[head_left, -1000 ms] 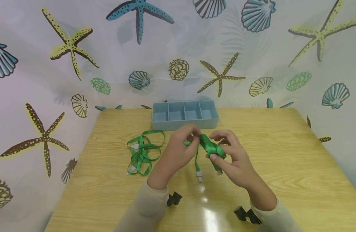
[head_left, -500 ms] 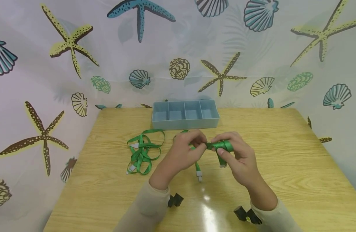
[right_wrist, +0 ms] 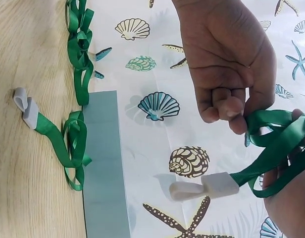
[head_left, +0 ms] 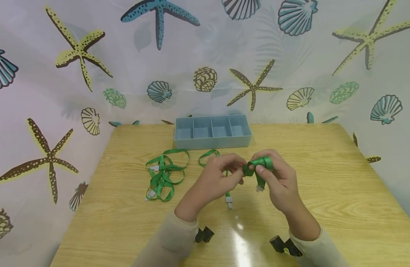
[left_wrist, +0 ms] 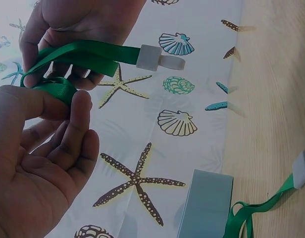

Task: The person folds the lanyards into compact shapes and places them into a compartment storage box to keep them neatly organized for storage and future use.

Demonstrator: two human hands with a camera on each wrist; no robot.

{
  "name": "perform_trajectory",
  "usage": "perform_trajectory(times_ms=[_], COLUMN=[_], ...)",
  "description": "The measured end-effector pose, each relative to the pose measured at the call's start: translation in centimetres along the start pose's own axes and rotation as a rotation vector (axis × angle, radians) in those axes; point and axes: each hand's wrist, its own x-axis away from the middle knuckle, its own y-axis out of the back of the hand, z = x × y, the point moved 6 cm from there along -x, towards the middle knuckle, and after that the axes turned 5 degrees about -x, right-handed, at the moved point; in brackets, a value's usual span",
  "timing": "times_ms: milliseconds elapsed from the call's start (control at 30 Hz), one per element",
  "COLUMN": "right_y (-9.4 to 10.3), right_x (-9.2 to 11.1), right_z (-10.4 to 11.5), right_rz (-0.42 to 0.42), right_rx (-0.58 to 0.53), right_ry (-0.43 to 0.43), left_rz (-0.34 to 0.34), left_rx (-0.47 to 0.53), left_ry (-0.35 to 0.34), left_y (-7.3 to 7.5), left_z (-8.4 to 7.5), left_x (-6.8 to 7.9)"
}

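Note:
A green lanyard (head_left: 263, 161) is held above the table between both hands, partly looped around the fingers of my right hand (head_left: 281, 181). The right thumb presses on it. My left hand (head_left: 219, 176) pinches a folded part of the same ribbon between thumb and fingers, as the left wrist view also shows. Its white plastic clip (left_wrist: 150, 57) hangs free below the right hand. Behind the left hand, another green lanyard (head_left: 208, 152) lies on the table, partly hidden, with its white clip (head_left: 229, 200) toward me.
Several loops of green lanyard (head_left: 163, 181) with white clips lie in a loose heap on the left of the wooden table (head_left: 318, 167). A light blue box (head_left: 213, 143) with several compartments stands at the back, against a patterned cloth (head_left: 178, 63).
The left hand has moved right and slightly down, beside the right hand. The lanyard, earlier slanting in loops, now wraps around the right fingers. More of the lanyard behind the left hand shows.

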Motion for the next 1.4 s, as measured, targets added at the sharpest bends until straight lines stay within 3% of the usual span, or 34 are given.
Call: perform_trajectory(times_ms=[167,333,500,667,1067,1400], right_y=[0.1,0.1,0.2,0.1,-0.1,-0.9], right_x=[0.0,0.0,0.2,0.2,0.2,0.1], right_z=[-0.1,-0.2,-0.5,-0.7,-0.4,0.2], right_rz=[-0.009,-0.020,-0.042,-0.046,-0.042,0.009], right_rx=[-0.016,0.019,0.047,0.025,-0.028,-0.025], right_ry=[-0.005,-0.045,-0.102,-0.116,-0.031,-0.013], left_rz=[-0.002,-0.057,-0.103,-0.081,0.044,0.063], left_rx=[-0.026,-0.092,-0.171,-0.213,-0.249,-0.198], left_ry=[-0.032,-0.091,-0.206,-0.279,-0.230,-0.199], left_y=[-0.4,-0.6,-0.8,-1.3,-2.5,-2.5], left_z=[-0.2,-0.6,-1.5,-2.1,-1.5,-1.1], left_x=[0.1,0.2,0.2,0.2,0.0,0.0])
